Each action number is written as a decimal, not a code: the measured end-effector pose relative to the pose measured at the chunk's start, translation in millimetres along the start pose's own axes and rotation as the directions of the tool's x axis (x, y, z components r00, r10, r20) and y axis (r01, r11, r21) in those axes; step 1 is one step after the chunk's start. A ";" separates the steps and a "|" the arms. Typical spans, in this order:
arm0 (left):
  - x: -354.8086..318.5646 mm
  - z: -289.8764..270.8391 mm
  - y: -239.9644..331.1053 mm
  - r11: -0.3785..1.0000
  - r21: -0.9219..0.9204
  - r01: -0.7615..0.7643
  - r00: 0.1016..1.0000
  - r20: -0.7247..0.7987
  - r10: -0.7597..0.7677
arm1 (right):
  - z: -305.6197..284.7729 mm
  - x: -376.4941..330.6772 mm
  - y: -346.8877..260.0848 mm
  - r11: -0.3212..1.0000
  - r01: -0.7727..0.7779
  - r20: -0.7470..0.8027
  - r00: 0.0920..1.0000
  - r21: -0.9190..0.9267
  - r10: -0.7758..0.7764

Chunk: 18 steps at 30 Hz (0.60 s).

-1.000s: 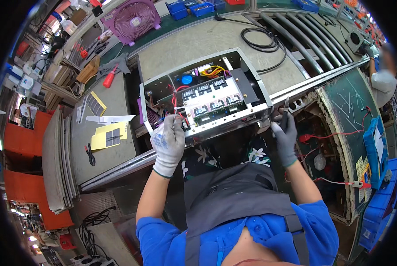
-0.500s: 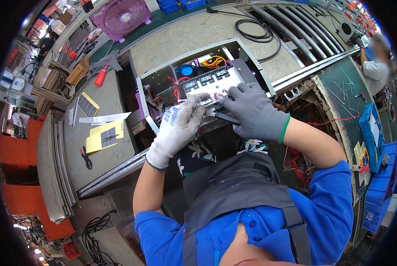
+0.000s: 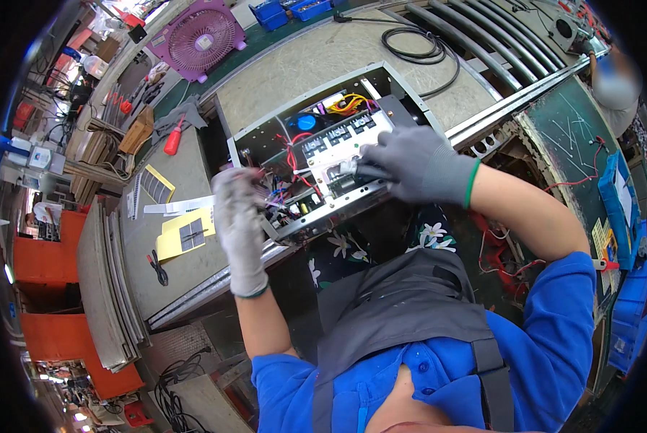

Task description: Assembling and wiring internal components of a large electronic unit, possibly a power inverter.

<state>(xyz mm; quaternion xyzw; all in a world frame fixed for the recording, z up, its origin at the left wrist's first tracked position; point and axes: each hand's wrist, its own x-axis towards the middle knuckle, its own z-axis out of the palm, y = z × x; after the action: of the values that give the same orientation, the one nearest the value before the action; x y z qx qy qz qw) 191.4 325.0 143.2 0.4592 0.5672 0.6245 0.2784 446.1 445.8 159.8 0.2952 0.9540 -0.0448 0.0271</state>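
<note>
An open metal electrical case (image 3: 255, 133) lies on the bench before me, with a white-topped board (image 3: 352, 137), red wires (image 3: 291, 153), yellow wires (image 3: 352, 103) and a round blue part (image 3: 306, 121) inside. My right hand (image 3: 424, 167), in a grey glove, is closed over the board's near right side. Its fingers curl around something dark that I cannot make out, close to a small whitish part (image 3: 348, 167). My left hand (image 3: 239, 227), in a white glove, is at the case's left corner beside thin loose wires (image 3: 280, 195). Motion smears its fingers.
Yellow sheets (image 3: 182, 234), a red-handled screwdriver (image 3: 173, 138) and a small black cable (image 3: 157, 268) lie on the left board. Behind the case are a coiled black cord (image 3: 413, 47), metal rollers (image 3: 475, 40) and a purple fan (image 3: 202, 42). A co-worker (image 3: 615, 90) is at far right.
My left hand has moved left, away from the case's front middle to its left corner. My right hand stays over the board; the black handle seen under it before is no longer plain.
</note>
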 end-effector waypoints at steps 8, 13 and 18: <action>-23.4 16.1 -28.4 0.808 0.569 -0.153 0.987 0.132 0.094 | 14.4 75.5 28.3 0.889 0.370 -0.409 0.792 -0.268 -0.453; -27.4 39.5 -27.0 0.713 0.646 -0.271 0.958 0.253 0.136 | 20.1 101.9 26.8 0.810 0.486 -0.401 0.705 -0.328 -0.585; -13.4 52.4 -39.3 0.574 0.716 -0.397 0.917 0.285 0.279 | 18.8 107.8 21.7 0.793 0.461 -0.306 0.748 -0.398 -0.589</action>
<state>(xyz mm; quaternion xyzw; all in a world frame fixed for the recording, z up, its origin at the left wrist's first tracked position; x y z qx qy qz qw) 236.8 345.0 98.4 0.6753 0.6566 0.3347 -0.0264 370.0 522.1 131.1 0.0065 0.9768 0.1568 -0.1458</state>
